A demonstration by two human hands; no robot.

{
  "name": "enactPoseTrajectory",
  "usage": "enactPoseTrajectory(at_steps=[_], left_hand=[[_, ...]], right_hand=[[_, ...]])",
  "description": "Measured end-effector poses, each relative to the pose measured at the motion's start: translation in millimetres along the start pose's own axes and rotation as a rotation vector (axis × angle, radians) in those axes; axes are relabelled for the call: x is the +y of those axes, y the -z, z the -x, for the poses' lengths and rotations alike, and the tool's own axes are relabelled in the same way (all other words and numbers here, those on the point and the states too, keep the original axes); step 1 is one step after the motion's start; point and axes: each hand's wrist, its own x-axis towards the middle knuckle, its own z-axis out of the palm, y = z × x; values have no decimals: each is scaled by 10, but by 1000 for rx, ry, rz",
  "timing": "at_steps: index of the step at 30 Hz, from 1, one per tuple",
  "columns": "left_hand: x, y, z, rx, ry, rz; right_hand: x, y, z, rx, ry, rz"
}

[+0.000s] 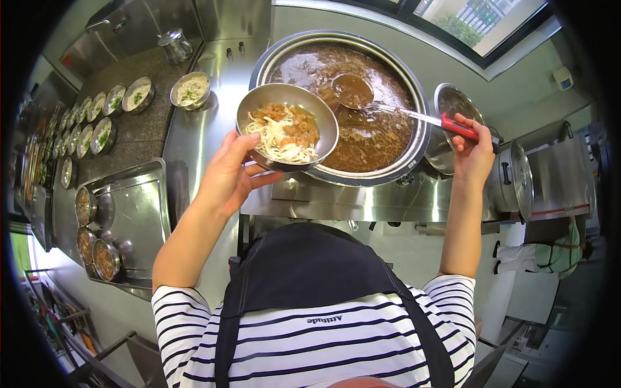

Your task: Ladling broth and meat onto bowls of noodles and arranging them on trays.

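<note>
My left hand (235, 169) holds a steel bowl (324, 114) by its side, over the near left rim of a big round pot (420, 145). Pale noodles (274, 138) lie in the bowl with brown sauce and bits on part of them. My right hand (470, 140) grips the red handle (458, 128) of a metal ladle (353, 91). The ladle's round bowl, full of brown broth, rests at the surface of the brown soup (368, 150) in the pot. Left of the pot, another steel bowl of noodles with chopped greens (192, 90) stands on the steel counter.
Rows of steel bowls with noodles and greens (102, 137) stand at the left. A steel tray (140, 208) holds several filled bowls (106, 259) along its left side. A metal pitcher (175, 47) stands behind. Right of the pot are a round steel vessel (458, 104) and, farther off, a person (548, 257).
</note>
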Motion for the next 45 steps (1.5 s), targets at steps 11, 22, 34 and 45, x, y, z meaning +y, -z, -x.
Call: enactPoseTrajectory(at_steps=[11, 22, 34, 45], left_hand=[[-119, -124, -185, -122, -28, 59], [-141, -94, -101, -213, -88, 129], [-109, 7, 48, -94, -114, 110], [-77, 62, 146, -7, -69, 68]], right_hand=[[-668, -252, 425, -164, 226, -12], [-578, -7, 1332, -523, 845, 343], [134, -153, 483, -488, 822, 664], [-39, -114, -37, -14, 39, 45]])
